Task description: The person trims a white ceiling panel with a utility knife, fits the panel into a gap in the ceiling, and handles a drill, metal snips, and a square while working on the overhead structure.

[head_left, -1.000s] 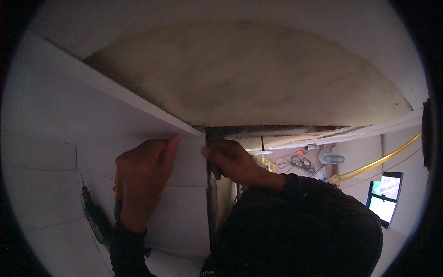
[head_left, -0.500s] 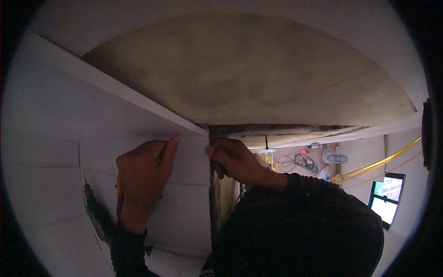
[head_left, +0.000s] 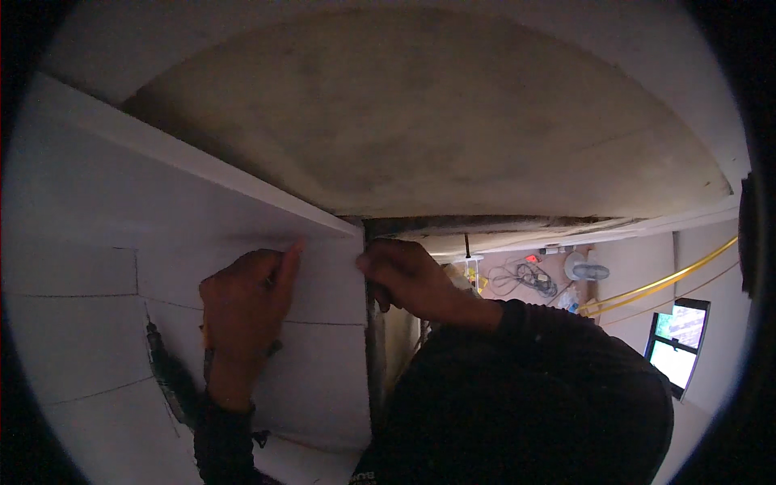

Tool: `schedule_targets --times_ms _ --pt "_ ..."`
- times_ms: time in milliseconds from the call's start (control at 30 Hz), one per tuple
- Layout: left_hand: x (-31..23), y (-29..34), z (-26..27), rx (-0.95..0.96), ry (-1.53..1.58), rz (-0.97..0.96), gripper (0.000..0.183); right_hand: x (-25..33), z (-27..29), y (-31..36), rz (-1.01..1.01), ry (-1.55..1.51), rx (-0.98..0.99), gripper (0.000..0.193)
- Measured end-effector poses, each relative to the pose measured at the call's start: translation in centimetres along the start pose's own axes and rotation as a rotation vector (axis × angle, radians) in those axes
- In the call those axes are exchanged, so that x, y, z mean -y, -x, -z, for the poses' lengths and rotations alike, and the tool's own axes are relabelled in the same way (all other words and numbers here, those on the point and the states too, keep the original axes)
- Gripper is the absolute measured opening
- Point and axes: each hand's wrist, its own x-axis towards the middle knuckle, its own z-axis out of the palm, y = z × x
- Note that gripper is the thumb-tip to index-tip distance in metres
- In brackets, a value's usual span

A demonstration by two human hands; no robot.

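My left hand [head_left: 245,311] is over a white panel [head_left: 327,356] marked with dark lines. Its fingers are curled and its thumb points up near a raised white strip [head_left: 267,191]. Whatever the curled fingers may hold is hidden; a sliver of something orange shows beside the wrist. At the panel's right edge, close to the strip's end, my right hand [head_left: 408,279] is closed with thumb and fingers pinched together. What lies between them I cannot make out. A dark green power drill [head_left: 170,380] lies on the panel, left of my left forearm.
Beyond the strip is a beige, stained surface [head_left: 453,121] with a dark gap [head_left: 485,222] along its near edge. Farther right are a coiled cable [head_left: 533,279], a fan [head_left: 588,271], yellow hoses [head_left: 671,283] and a window [head_left: 677,347].
The left hand has shifted slightly left along the panel, its thumb drawing away from the strip's end. The right hand stays at the panel's edge, moved only a little.
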Motion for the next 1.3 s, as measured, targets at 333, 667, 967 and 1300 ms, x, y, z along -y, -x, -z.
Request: schedule_targets --times_ms 333,667,967,1300 --pt "0.1 -0.2 -1.1 -0.101 0.042 -0.033 0.028 -0.2 -0.1 -0.3 -0.029 0.020 -0.001 0.035" --pt "0.9 0.4 -2.0 -0.156 0.067 -0.110 0.026 -1.3 -0.6 -0.7 0.197 0.291 -0.180 0.046" --pt "0.9 0.0 -2.6 -0.225 -0.047 -0.166 0.022 0.5 -0.9 -1.5 0.281 0.426 -0.244 0.037" --pt "1.0 0.3 -2.8 -0.198 -0.128 -0.139 0.027 0.9 -1.3 -2.0 0.316 0.492 -0.294 0.032"
